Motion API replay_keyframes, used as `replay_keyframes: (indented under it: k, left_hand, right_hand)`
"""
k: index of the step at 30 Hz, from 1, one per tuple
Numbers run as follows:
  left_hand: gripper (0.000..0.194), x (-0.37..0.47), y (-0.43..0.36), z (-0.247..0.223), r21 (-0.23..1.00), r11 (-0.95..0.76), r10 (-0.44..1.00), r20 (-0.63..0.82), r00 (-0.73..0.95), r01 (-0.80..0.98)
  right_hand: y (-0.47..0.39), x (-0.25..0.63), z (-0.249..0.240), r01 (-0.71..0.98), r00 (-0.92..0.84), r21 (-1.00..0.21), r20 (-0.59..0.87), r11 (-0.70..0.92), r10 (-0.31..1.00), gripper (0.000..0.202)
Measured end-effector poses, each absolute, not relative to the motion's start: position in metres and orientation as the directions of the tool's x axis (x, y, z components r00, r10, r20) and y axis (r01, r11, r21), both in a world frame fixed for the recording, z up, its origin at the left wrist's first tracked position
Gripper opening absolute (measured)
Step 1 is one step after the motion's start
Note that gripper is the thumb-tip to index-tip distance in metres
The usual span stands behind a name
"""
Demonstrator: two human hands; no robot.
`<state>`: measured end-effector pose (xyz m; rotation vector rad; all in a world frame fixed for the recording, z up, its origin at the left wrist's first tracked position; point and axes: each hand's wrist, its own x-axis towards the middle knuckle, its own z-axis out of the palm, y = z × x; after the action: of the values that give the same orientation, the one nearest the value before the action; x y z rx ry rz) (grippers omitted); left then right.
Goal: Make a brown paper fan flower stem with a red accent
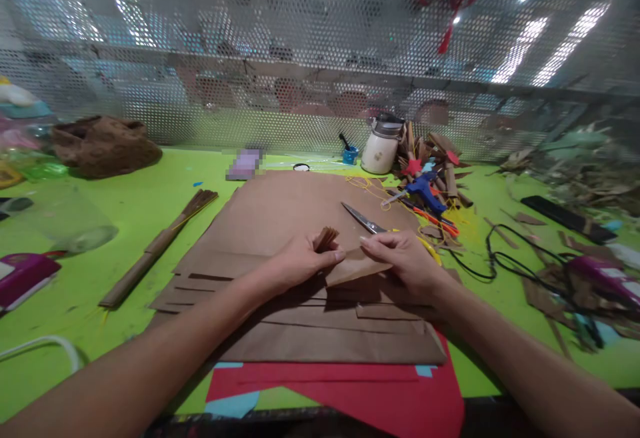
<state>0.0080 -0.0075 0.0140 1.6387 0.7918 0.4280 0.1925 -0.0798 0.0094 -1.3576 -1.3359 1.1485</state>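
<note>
My left hand point(303, 259) is closed around a pleated piece of brown paper point(326, 238), whose folded end sticks up above the thumb. From it a flat part point(357, 267) stretches to the right, where my right hand point(407, 261) pinches it between thumb and fingers. Scissors point(364, 217) with yellow handles show just beyond my right hand, blades pointing up and left; the hand partly covers them. Beneath both hands lies a stack of brown paper sheets point(295, 205), several with folded or cut edges. Red paper point(380, 391) sticks out under its near edge.
On the left lies a tied brown paper bundle point(159, 245), with a brown cloth bag point(105, 145) behind. A blue glue gun point(425, 191), a white jug point(383, 148) and paper pieces crowd the back right. A black cable point(493, 255) and scraps point(550, 305) lie right.
</note>
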Motion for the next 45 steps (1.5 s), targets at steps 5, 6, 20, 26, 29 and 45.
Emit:
replay_keyframes:
  k: [5,6,20,26,29,45]
  left_hand:
    - [0.028,0.006,-0.003,0.012,0.960,-0.047,0.668,-0.175,0.723,0.275]
    - [0.029,0.005,-0.002,0.011,0.959,-0.053,0.669,-0.172,0.723,0.278]
    - [0.030,0.004,-0.005,0.016,0.962,-0.088,0.647,-0.141,0.749,0.257]
    - [0.032,0.000,-0.001,0.017,0.971,0.008,0.554,-0.202,0.808,0.238]
    - [0.034,-0.001,0.001,0.018,0.963,0.034,0.544,-0.241,0.803,0.266]
    - [0.027,0.002,-0.002,0.015,0.957,-0.110,0.588,-0.156,0.794,0.270]
  right_hand:
    - [-0.080,0.194,0.013,0.233,-0.052,-0.969,-0.095,-0.081,0.994,0.043]
    - [-0.080,0.194,0.013,0.230,-0.056,-0.968,-0.120,-0.104,0.991,0.045]
    - [-0.082,0.188,0.018,0.402,0.048,-0.915,0.045,0.022,0.998,0.027]
    - [-0.082,0.193,0.023,0.374,0.061,-0.927,-0.015,-0.037,0.998,0.030]
    - [-0.081,0.195,0.021,0.364,0.057,-0.931,-0.024,-0.043,0.998,0.032]
    - [-0.076,0.197,0.014,0.181,-0.011,-0.981,-0.074,-0.071,0.997,0.030]
